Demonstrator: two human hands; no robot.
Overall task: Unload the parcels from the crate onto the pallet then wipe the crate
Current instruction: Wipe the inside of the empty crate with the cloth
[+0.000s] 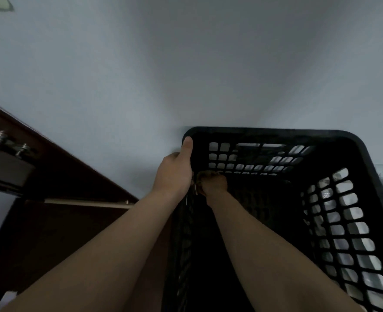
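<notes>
Head view showed the black crate [276, 134] close against a pale wall [186, 64], the left hand [174, 174] gripping its left rim. The right hand [213, 183] lay curled inside, near that rim; I could not tell whether it held anything.

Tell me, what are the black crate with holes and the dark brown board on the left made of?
The black crate with grid holes looks like matte moulded plastic: rounded corners, even cut-out openings. The dark brown board looks like smooth wood or veneer, though the dim light leaves it open.
</notes>
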